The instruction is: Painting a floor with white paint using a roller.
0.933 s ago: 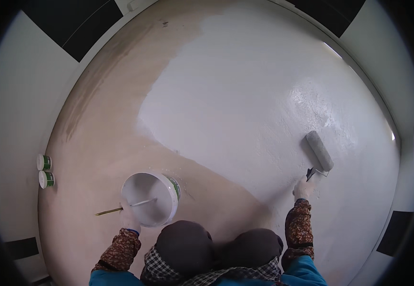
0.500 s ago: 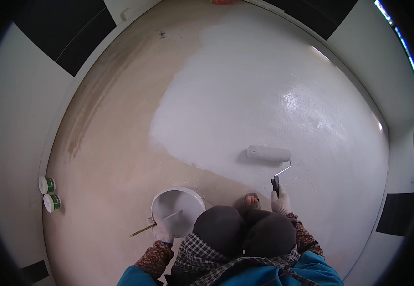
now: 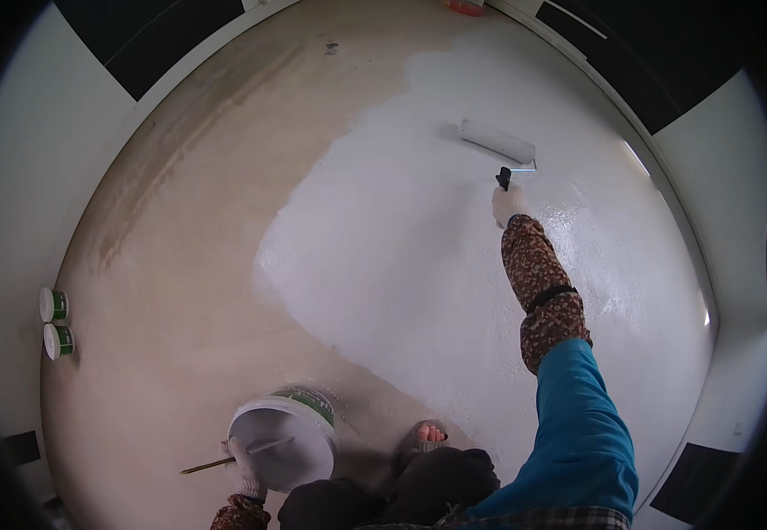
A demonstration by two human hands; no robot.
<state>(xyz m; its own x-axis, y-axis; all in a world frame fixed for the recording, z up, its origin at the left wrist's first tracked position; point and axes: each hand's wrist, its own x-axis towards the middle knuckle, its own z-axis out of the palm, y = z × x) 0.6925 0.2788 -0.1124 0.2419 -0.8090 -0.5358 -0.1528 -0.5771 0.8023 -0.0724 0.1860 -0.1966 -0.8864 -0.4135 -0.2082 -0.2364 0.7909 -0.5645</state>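
Observation:
My right hand [image 3: 509, 205], in a pale knit glove, is wrapped round the black handle of a paint roller [image 3: 498, 141]. The arm stretches far forward, and the pale roller sleeve lies at the white-coated part of the floor [image 3: 383, 212]. At the lower left, my left hand [image 3: 247, 473], gloved too, is closed at the near-left rim of a white bucket [image 3: 299, 408] with a green band. The bucket leans toward me and shows greyish-white paint inside. A thin stick [image 3: 211, 465] lies across its rim beside the left fingers, one end reaching inside.
Bare beige floor [image 3: 180, 291] spreads to the left of the coating. Two small white-and-green tubs [image 3: 59, 341] stand by the left wall. An orange-red object [image 3: 464, 8] is at the far wall. My foot [image 3: 432, 433] rests near the coating's edge.
My right hand has pushed the roller away from me across the white area, the arm now extended. The bucket has tipped toward me, with my left hand still at its rim. The view has shifted.

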